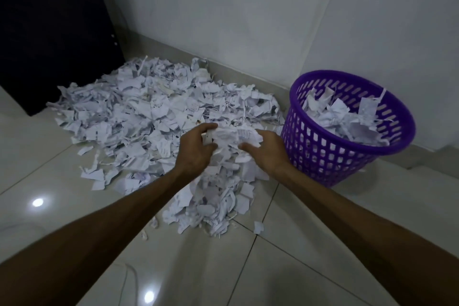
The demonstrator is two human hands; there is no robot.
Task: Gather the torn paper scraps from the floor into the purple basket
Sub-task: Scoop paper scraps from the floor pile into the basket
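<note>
From the head view, the left hand [196, 149] and right hand [267, 154] curl in from opposite sides around a wad of paper scraps [231, 138], squeezing it between them so the loose pieces hold together for the carry. The main pile [154, 112] lies on the tiled floor [310, 243] against the wall. The purple basket [330, 156] stands just to the right, part filled, near enough for short trips
</note>
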